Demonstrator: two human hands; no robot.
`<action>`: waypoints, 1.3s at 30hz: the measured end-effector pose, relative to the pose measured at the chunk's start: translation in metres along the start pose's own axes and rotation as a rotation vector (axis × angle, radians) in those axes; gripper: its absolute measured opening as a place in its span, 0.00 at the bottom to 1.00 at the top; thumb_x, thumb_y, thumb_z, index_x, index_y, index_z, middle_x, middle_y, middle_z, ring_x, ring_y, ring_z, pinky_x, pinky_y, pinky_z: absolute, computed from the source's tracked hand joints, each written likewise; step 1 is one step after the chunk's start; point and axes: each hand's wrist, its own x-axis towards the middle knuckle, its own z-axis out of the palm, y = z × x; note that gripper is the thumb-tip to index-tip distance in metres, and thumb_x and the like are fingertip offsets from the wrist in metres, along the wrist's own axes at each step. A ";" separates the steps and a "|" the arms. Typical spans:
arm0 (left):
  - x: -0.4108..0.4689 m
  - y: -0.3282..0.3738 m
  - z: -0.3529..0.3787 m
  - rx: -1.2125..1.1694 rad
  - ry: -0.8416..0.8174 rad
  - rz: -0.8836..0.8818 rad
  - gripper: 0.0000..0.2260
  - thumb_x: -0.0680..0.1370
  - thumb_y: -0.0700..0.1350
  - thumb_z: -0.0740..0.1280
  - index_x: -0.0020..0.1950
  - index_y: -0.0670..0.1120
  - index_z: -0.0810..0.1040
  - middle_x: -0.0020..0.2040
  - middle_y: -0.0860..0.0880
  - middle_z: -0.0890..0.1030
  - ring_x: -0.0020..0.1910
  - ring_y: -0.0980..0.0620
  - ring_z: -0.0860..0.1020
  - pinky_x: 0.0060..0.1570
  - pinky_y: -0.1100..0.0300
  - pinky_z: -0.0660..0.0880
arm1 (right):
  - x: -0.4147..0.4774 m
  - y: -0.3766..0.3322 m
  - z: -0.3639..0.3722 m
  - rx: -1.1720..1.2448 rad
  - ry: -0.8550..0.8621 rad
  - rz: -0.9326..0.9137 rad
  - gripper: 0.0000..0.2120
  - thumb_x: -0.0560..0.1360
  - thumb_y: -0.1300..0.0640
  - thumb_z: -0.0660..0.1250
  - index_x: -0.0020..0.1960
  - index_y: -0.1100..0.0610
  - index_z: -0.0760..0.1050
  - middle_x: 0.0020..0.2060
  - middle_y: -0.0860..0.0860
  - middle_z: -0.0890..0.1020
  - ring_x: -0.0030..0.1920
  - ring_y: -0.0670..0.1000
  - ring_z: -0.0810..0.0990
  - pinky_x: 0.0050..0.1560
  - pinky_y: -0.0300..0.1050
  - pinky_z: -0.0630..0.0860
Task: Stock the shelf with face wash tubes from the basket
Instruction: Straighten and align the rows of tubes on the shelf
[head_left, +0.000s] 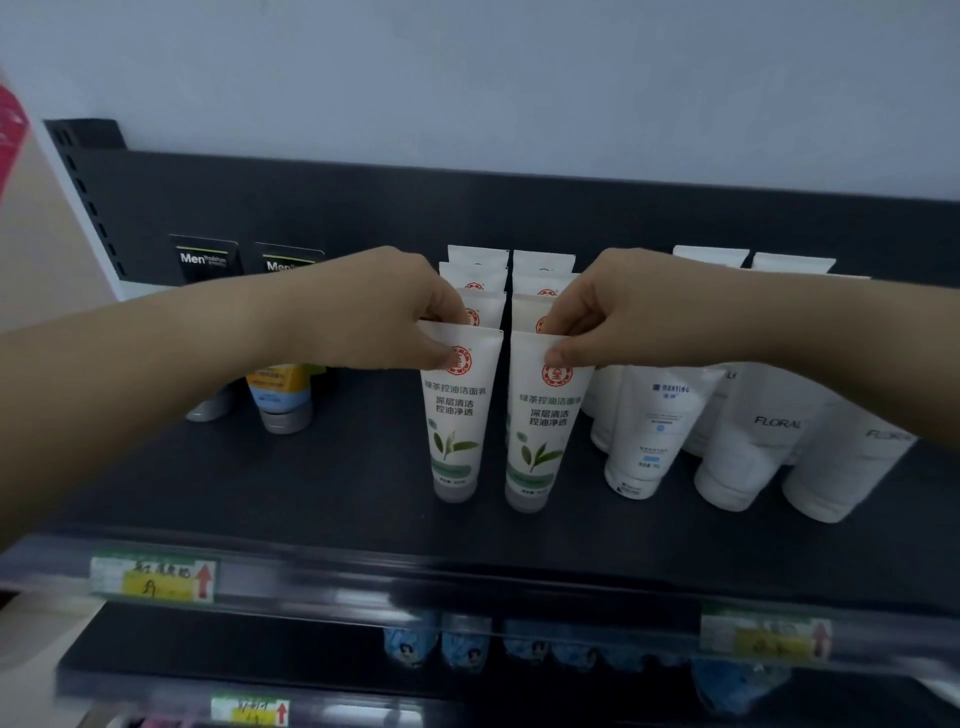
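Two white face wash tubes with a red seal and green leaves stand cap-down on the black shelf (322, 483). My left hand (384, 306) pinches the flat top of the left front tube (457, 415). My right hand (613, 312) pinches the top of the right front tube (543, 431). Behind each front tube stands a row of matching tubes (478, 260), partly hidden by my fingers. The basket is out of view.
Black "Men" tubes (203, 257) and an orange-blue tube (283, 400) stand at the left, partly behind my left arm. White "FLORAL" tubes (748, 441) and another white tube (649, 431) crowd the right. Price labels (153, 574) line the shelf's front edge; blue packs (462, 642) sit on the shelf below.
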 end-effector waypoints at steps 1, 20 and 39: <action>-0.001 0.000 0.000 0.004 0.001 -0.003 0.12 0.75 0.51 0.68 0.58 0.55 0.80 0.48 0.60 0.83 0.44 0.61 0.80 0.51 0.61 0.77 | -0.001 -0.001 -0.001 -0.011 0.005 0.002 0.08 0.75 0.51 0.68 0.52 0.49 0.83 0.43 0.40 0.85 0.45 0.39 0.83 0.52 0.39 0.80; -0.061 0.023 -0.006 0.108 0.203 -0.171 0.23 0.79 0.47 0.63 0.73 0.49 0.65 0.70 0.50 0.71 0.59 0.53 0.72 0.54 0.64 0.64 | -0.049 -0.015 -0.017 -0.164 0.209 -0.108 0.19 0.76 0.52 0.65 0.67 0.49 0.72 0.63 0.45 0.76 0.56 0.42 0.72 0.54 0.35 0.64; -0.193 0.057 0.029 0.109 0.178 -0.429 0.23 0.79 0.47 0.63 0.73 0.47 0.65 0.71 0.48 0.70 0.68 0.50 0.69 0.65 0.60 0.65 | -0.101 -0.069 0.063 0.041 0.194 -0.245 0.16 0.78 0.55 0.62 0.65 0.51 0.74 0.61 0.48 0.78 0.49 0.45 0.75 0.49 0.37 0.69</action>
